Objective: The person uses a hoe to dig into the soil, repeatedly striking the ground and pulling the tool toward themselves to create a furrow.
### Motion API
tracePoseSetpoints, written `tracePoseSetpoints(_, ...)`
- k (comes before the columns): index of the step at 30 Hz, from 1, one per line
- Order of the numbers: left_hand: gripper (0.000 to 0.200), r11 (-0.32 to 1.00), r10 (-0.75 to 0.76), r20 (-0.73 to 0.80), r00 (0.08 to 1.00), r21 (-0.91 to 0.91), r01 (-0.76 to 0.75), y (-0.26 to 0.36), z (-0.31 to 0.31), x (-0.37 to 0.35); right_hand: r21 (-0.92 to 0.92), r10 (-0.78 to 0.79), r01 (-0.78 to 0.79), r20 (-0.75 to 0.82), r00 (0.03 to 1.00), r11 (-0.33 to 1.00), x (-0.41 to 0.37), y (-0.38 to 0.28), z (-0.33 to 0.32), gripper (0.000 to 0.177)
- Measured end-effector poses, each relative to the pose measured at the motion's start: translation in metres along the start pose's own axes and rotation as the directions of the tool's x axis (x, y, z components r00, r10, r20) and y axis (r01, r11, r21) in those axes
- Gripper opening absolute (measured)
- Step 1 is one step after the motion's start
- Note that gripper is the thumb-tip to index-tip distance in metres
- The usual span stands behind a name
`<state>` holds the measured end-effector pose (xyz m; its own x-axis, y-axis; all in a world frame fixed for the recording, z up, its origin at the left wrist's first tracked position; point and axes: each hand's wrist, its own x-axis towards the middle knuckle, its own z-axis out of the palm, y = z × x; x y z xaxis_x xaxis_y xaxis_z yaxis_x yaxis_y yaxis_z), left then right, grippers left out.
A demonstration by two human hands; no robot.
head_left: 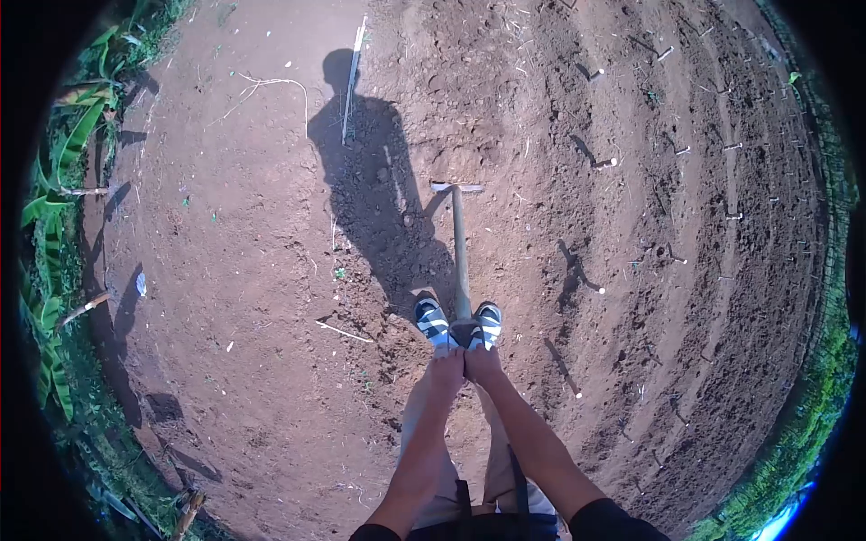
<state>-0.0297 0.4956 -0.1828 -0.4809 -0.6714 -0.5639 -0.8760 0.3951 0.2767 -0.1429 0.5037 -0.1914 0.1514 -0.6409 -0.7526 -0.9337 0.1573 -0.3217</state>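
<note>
A long-handled hoe [460, 243] stretches away in front of me. Its pale wooden handle runs from my hands out past my shoes, and its narrow metal head [457, 187] lies across the soil at the far end. My left hand [446, 368] and my right hand [483, 362] are side by side, closed around the near end of the handle, which shows dark just ahead of them. The fingers are partly hidden from above. Beneath the hands are my striped shoes [432, 317], standing on brown earth.
Tilled soil with rows of short stakes [604, 163] spreads to the right. A long pale stick [353, 81] lies ahead, and a shorter stick [344, 332] lies left of my feet. Green plants [54, 243] and leaning posts [83, 308] line the left edge.
</note>
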Motion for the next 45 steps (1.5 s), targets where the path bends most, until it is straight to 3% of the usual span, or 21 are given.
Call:
tracePoseSetpoints(3, 0.035, 0.997, 0.003, -0.095, 0.995, -0.071, -0.01, 0.017, -0.115, 0.013, -0.051, -0.024, 0.015, -0.17, 0.985, 0.999, -0.025, -0.013, -0.111, 0.028)
tracePoseSetpoints(5, 0.015, 1.0, 0.008, -0.13, 0.992, 0.018, -0.006, 0.027, -0.203, 0.013, -0.077, -0.085, 0.077, -0.111, 0.99, 0.994, -0.052, -0.028, -0.201, 0.032)
tracePoseSetpoints(6, 0.02, 0.998, 0.051, -0.271, 0.961, -0.033, -0.062, 0.029, -0.231, 0.012, -0.028, -0.149, 0.147, -0.227, 0.962, 0.989, -0.059, -0.028, -0.224, 0.037)
tracePoseSetpoints(7, 0.025, 0.989, 0.081, -0.402, 0.912, -0.078, -0.123, 0.03, -0.252, 0.008, 0.031, -0.088, 0.097, -0.206, 0.975, 0.995, -0.076, -0.041, -0.254, 0.037)
tracePoseSetpoints(8, 0.025, 0.99, 0.081, -0.406, 0.91, -0.076, -0.122, 0.032, -0.275, 0.0, 0.086, -0.082, 0.125, -0.389, 0.917, 0.988, -0.089, -0.048, -0.263, 0.038)
tracePoseSetpoints(9, 0.021, 0.986, 0.105, -0.426, 0.899, -0.074, -0.15, 0.036, -0.293, -0.008, 0.071, -0.087, 0.121, -0.369, 0.925, 0.99, -0.105, -0.057, -0.279, 0.038)
tracePoseSetpoints(11, 0.016, 0.981, 0.127, -0.434, 0.892, -0.08, -0.178, 0.045, -0.299, -0.043, 0.061, -0.086, 0.113, -0.336, 0.938, 0.992, -0.137, -0.068, -0.272, 0.039)
tracePoseSetpoints(13, 0.024, 0.992, 0.069, -0.242, 0.968, -0.085, -0.092, 0.049, -0.286, -0.075, -0.064, -0.221, 0.213, -0.349, 0.91, 0.975, -0.137, -0.059, -0.226, 0.043)
tracePoseSetpoints(14, 0.026, 0.99, 0.054, -0.151, 0.987, -0.121, -0.072, 0.05, -0.264, -0.09, -0.093, -0.101, 0.083, -0.217, 0.971, 0.992, -0.145, -0.067, -0.206, 0.045)
tracePoseSetpoints(15, 0.028, 0.988, 0.046, -0.061, 0.997, -0.147, -0.054, 0.048, -0.236, -0.102, 0.023, -0.172, 0.176, -0.127, 0.977, 0.984, -0.191, -0.084, -0.218, 0.046)
tracePoseSetpoints(16, 0.035, 0.988, 0.062, -0.034, 0.998, -0.14, -0.066, 0.045, -0.208, -0.113, -0.103, -0.143, 0.133, -0.102, 0.984, 0.986, -0.175, -0.076, -0.175, 0.044)
tracePoseSetpoints(17, 0.042, 0.988, 0.078, -0.012, 0.997, -0.131, -0.079, 0.043, -0.188, -0.122, -0.047, -0.15, 0.145, -0.123, 0.981, 0.988, -0.195, -0.083, -0.167, 0.043)
tracePoseSetpoints(18, 0.042, 0.995, 0.05, 0.129, 0.99, -0.095, -0.037, 0.044, -0.185, -0.129, -0.074, -0.131, 0.129, -0.027, 0.991, 0.989, -0.19, -0.079, -0.146, 0.04)
tracePoseSetpoints(20, 0.037, 0.987, 0.159, 0.215, 0.963, -0.032, -0.156, 0.034, -0.185, -0.124, -0.03, -0.16, 0.157, -0.15, 0.976, 0.987, -0.152, -0.053, -0.082, 0.038)
tracePoseSetpoints(27, 0.032, 0.987, 0.16, -0.096, 0.982, 0.008, -0.16, 0.038, -0.246, -0.11, -0.034, -0.01, 0.003, -0.189, 0.982, 0.999, -0.194, -0.095, -0.192, 0.035)
tracePoseSetpoints(30, 0.033, 0.983, 0.164, -0.108, 0.981, -0.059, -0.171, 0.05, -0.263, -0.107, -0.08, -0.081, 0.06, -0.297, 0.951, 0.995, -0.191, -0.082, -0.203, 0.033)
tracePoseSetpoints(38, 0.035, 0.982, 0.177, -0.1, 0.979, -0.05, -0.183, 0.087, -0.28, -0.081, -0.188, -0.203, 0.166, -0.199, 0.959, 0.968, -0.185, -0.035, -0.235, 0.02)
tracePoseSetpoints(39, 0.032, 0.98, 0.181, -0.081, 0.98, -0.073, -0.187, 0.091, -0.29, -0.077, -0.149, -0.243, 0.206, -0.313, 0.918, 0.967, -0.181, -0.032, -0.239, 0.033)
tracePoseSetpoints(40, 0.032, 0.981, 0.178, -0.082, 0.981, -0.07, -0.184, 0.094, -0.301, -0.072, -0.149, -0.248, 0.21, -0.314, 0.917, 0.966, -0.177, -0.027, -0.245, 0.033)
tracePoseSetpoints(42, 0.036, 0.973, 0.211, -0.033, 0.977, -0.083, -0.213, 0.1, -0.312, -0.071, -0.129, -0.214, 0.19, -0.21, 0.954, 0.973, -0.179, -0.02, -0.25, 0.033)
tracePoseSetpoints(45, 0.041, 0.977, 0.206, 0.03, 0.978, -0.069, -0.204, 0.106, -0.314, -0.051, -0.111, -0.238, 0.219, -0.194, 0.952, 0.969, -0.18, -0.012, -0.267, 0.033)
